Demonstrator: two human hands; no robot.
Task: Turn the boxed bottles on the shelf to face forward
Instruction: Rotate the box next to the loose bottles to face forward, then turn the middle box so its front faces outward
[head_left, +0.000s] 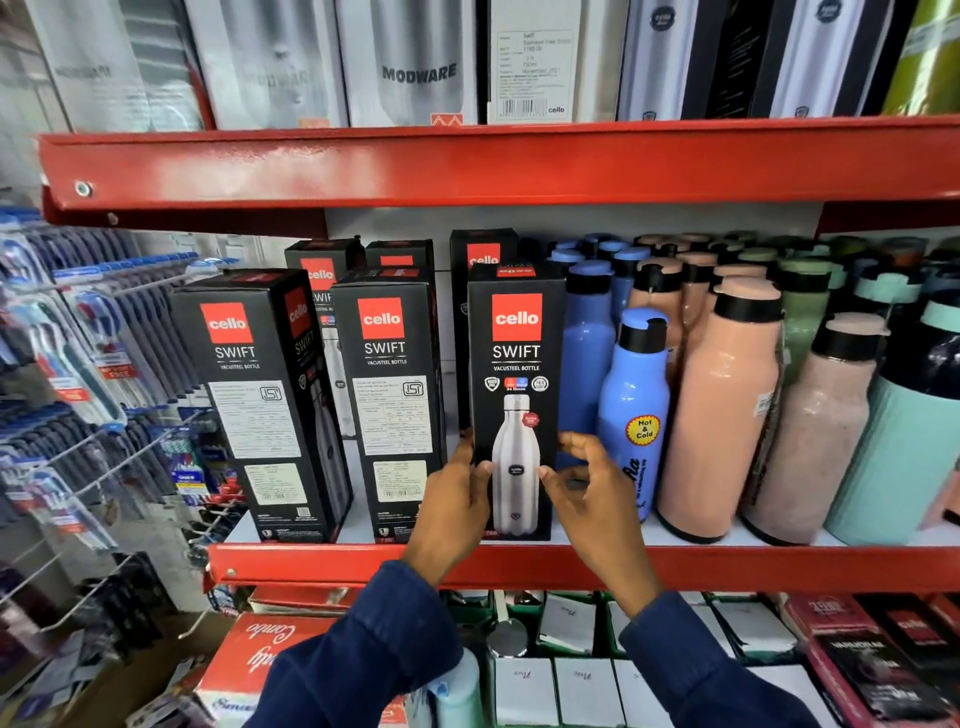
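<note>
Three black "cello SWIFT" bottle boxes stand in the front row on the red shelf (519, 566). The right box (515, 364) shows its bottle picture to the front. My left hand (457, 499) grips its lower left edge. My right hand (587, 483) has fingertips on its lower right edge. The middle box (389, 395) shows a white text label. The left box (260, 405) stands at an angle, also label side out. More black boxes (322, 270) stand behind them.
Blue (631, 410), peach (722, 405) and mint (904, 441) bottles crowd the shelf right of the boxes. A rack of toothbrushes (78, 364) hangs at the left. The upper red shelf (467, 161) holds grey boxes. White and red boxes lie below.
</note>
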